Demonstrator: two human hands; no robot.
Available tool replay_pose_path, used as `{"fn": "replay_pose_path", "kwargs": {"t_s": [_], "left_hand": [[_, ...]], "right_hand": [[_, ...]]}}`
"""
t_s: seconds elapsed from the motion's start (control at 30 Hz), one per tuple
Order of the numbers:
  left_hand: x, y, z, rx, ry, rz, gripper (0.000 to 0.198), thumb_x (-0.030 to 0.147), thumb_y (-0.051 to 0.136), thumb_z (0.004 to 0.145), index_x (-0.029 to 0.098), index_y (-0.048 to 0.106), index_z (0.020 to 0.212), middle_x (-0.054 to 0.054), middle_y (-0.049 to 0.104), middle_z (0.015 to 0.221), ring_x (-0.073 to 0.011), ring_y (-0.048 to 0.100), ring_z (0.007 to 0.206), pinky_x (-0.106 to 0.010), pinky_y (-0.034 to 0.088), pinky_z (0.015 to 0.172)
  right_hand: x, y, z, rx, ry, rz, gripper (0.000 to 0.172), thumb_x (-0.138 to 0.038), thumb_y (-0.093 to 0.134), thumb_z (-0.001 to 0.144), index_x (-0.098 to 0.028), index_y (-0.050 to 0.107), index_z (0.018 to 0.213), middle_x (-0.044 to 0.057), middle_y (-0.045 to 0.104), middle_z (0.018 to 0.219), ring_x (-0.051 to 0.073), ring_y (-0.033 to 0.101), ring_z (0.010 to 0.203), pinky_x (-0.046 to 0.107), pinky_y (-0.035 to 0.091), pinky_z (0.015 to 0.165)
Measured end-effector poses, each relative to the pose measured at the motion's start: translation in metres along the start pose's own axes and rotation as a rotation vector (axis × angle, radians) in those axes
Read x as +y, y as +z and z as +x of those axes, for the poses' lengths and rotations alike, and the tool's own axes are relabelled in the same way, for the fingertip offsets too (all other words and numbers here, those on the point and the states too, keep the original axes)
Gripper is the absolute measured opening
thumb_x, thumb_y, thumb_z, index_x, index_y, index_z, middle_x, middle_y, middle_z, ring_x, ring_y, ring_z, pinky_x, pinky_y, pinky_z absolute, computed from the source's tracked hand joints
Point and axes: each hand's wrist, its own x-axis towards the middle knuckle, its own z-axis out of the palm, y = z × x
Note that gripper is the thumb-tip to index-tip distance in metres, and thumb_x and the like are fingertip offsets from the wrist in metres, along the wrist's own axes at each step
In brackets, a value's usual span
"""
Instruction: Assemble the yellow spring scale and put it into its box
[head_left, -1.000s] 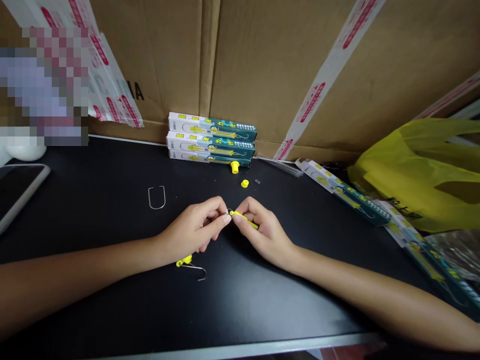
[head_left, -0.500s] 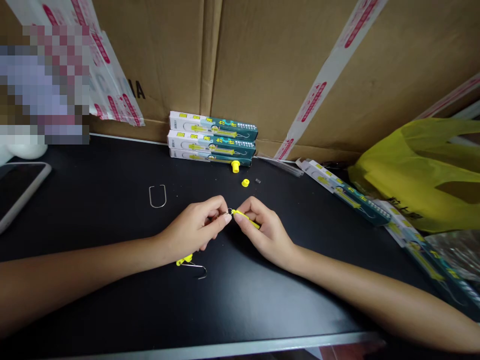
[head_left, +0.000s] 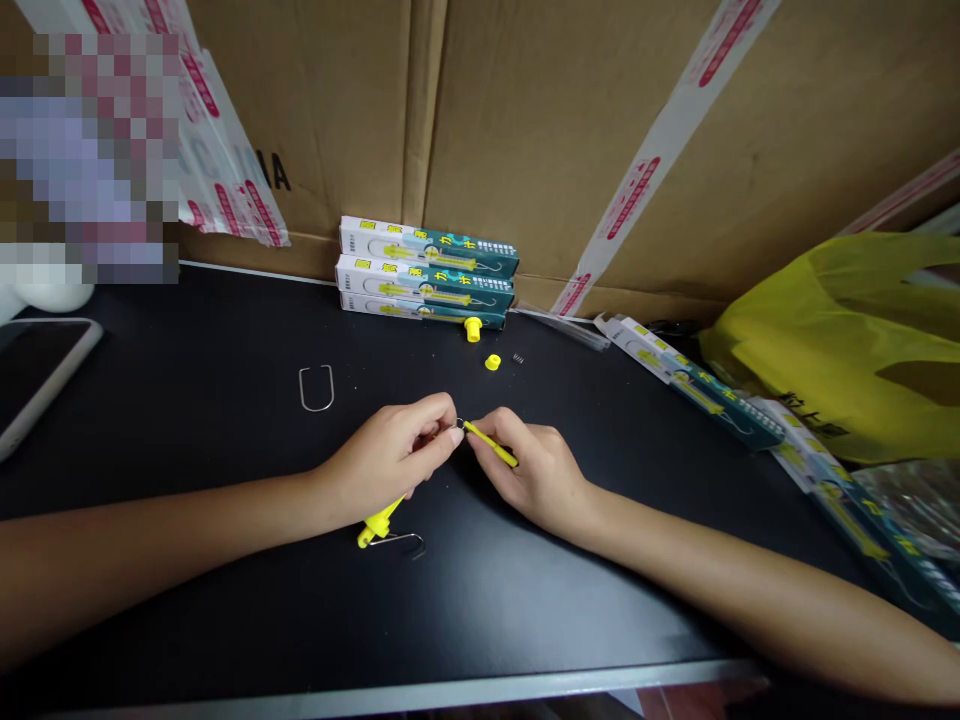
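While the left hand (head_left: pixel 390 465) pinches a small wire ring (head_left: pixel 458 424), the right hand (head_left: pixel 534 470) grips a yellow rod (head_left: pixel 491 445) touching it.

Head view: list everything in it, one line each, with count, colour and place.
yellow rod: 1, yellow, pinched in right hand
yellow piece with hook: 1, yellow and metal, under left hand
wire loop: 1, metal, table left
yellow caps: 2, yellow, by stacked boxes
stacked boxes: 3, teal-white, table rear
plastic bag: 1, yellow, right
cartons: brown, behind
table: 1, black
left hand: 1, centre
right hand: 1, centre
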Motion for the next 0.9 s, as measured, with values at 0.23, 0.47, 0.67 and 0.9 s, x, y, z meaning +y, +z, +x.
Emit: {"fn": "replay_pose_path", "kwargs": {"t_s": [0.23, 0.47, 0.67, 0.9], "left_hand": [[-0.002, -0.001, 0.002, -0.004, 0.035, 0.000, 0.020, 0.034, 0.043, 0.097, 0.021, 0.043, 0.081, 0.009, 0.047, 0.060, -0.0053, 0.047, 0.042, -0.015, 0.037, 0.039], [-0.002, -0.002, 0.003, 0.016, 0.047, -0.099, 0.017, 0.035, 0.041, 0.098, 0.021, 0.045, 0.089, 0.009, 0.049, 0.063, -0.0043, 0.048, 0.041, -0.015, 0.037, 0.039], [-0.002, -0.003, 0.003, -0.015, 0.062, -0.048, 0.021, 0.035, 0.035, 0.100, 0.021, 0.047, 0.089, 0.008, 0.050, 0.065, -0.0040, 0.049, 0.041, -0.015, 0.038, 0.040], [0.000, -0.003, 0.002, -0.052, 0.051, 0.034, 0.025, 0.033, 0.033, 0.100, 0.020, 0.045, 0.083, 0.008, 0.051, 0.062, -0.0043, 0.049, 0.043, -0.015, 0.038, 0.042]], "right_hand": [[-0.005, -0.004, 0.003, -0.071, 0.102, 0.128, 0.009, -0.026, 0.044, 0.097, -0.021, 0.048, 0.091, -0.001, 0.062, 0.066, 0.011, 0.055, 0.051, 0.022, 0.036, 0.051], [-0.004, -0.013, 0.008, -0.223, 0.296, 0.504, 0.026, -0.038, 0.041, 0.100, -0.020, 0.050, 0.085, -0.005, 0.051, 0.065, 0.009, 0.049, 0.057, 0.022, 0.038, 0.058], [0.002, -0.010, 0.009, -0.203, 0.347, 0.587, 0.026, -0.041, 0.053, 0.094, -0.020, 0.048, 0.081, -0.005, 0.049, 0.066, 0.009, 0.044, 0.056, 0.022, 0.035, 0.054], [0.011, -0.010, 0.011, -0.114, 0.190, 0.441, 0.022, -0.032, 0.058, 0.092, -0.020, 0.045, 0.077, -0.006, 0.043, 0.063, 0.008, 0.037, 0.053, 0.020, 0.032, 0.050]]}}
